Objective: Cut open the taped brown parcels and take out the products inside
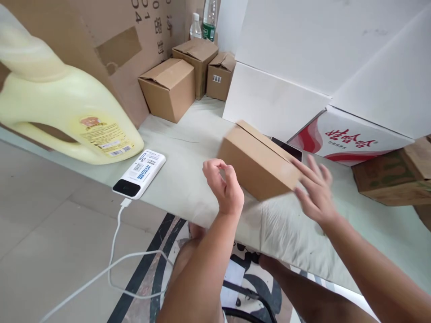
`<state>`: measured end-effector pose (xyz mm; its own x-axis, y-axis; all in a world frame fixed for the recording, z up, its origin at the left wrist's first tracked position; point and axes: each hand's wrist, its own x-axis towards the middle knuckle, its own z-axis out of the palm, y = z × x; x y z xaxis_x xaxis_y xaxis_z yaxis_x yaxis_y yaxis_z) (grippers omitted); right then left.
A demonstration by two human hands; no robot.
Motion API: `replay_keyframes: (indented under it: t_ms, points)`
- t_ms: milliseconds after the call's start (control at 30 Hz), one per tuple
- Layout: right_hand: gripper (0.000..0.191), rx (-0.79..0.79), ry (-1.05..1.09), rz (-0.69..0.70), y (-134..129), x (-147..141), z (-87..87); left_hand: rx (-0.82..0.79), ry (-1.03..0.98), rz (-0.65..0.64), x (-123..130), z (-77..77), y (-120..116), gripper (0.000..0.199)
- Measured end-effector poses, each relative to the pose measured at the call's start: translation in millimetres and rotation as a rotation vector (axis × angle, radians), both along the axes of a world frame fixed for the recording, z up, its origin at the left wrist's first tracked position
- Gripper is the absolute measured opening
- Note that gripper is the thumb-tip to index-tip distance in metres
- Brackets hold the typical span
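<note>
A brown cardboard box [257,163] sits tilted in front of me, slightly blurred, perhaps in motion. My left hand [225,186] is just left of its near side, with fingers curled in towards the thumb and nothing visible in them. At the box's right end is my right hand [314,188], its fingers spread and smeared by motion. The fingertips reach the box's edge; whether they press on it I cannot tell. Behind the box, a dark flat object [288,147] is partly hidden.
Three small cardboard boxes [170,87] stand at the back, with two bottles [209,20] behind. On the left are a large yellow jug [74,107] and a white power bank [140,172] with a cable [114,264]. White cartons [276,98] and another brown box [393,172] border the right.
</note>
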<state>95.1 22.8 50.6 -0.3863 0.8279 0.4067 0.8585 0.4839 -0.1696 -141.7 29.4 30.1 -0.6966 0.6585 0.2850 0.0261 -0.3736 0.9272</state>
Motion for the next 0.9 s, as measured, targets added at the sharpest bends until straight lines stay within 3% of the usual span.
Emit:
replay_keyframes:
  t_ms: [67,167,267,367,467,667,833,900]
  points:
    - [0.051,0.065,0.16,-0.096,-41,44,-18.2,-0.018,0.02,-0.062,-5,-0.4,2,0.014]
    - [0.049,0.13,0.524,-0.352,-86,82,-45.6,-0.052,0.081,-0.444,2,-1.3,4,0.027]
    - [0.054,-0.007,0.902,-0.539,-100,86,-66.8,-0.108,0.141,-0.887,23,-4.9,6,0.046]
    - [0.059,-0.032,1.12,-0.591,-92,78,-78.9,-0.122,0.131,-1.096,46,-11.0,9,0.054]
    - [0.065,0.014,1.154,-0.527,-83,69,-84.3,-0.107,0.045,-1.107,60,-16.6,13,0.055]
    - [0.067,-0.048,0.96,-0.439,-85,67,-83.9,-0.113,-0.054,-1.021,61,-18.9,21,0.062]
    - [0.064,-0.118,1.13,-0.325,-91,78,-73.3,-0.141,-0.063,-1.02,59,-15.4,28,0.062]
    - [0.056,-0.153,1.125,-0.342,-93,92,-70.1,-0.143,-0.061,-0.986,59,-13.6,30,0.059]
